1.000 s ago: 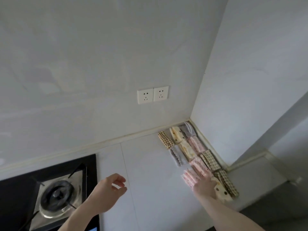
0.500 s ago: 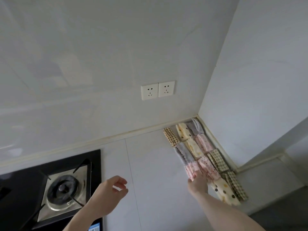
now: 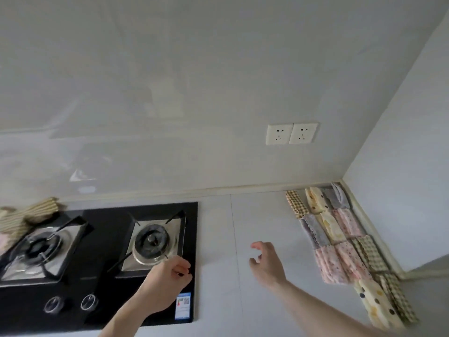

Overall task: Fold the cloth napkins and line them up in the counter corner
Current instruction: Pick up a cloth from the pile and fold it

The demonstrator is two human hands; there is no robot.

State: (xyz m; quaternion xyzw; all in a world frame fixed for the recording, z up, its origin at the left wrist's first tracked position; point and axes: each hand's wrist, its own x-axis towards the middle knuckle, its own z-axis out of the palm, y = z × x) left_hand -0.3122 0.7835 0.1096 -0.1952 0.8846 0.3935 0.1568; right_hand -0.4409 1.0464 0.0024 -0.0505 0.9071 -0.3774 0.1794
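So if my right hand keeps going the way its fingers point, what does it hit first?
Probably the stove: the right hand points left across bare counter, empty, above the surface. Height is unclear.

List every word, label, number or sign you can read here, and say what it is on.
No text can be read.
Sticker on the front right corner of the black gas hob: print and a square code, too blurred to read.
Two hob knobs: any markings are blurred.
Double wall socket: no lettering visible.

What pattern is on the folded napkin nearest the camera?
Cream with coloured polka dots, clearest in the head view.
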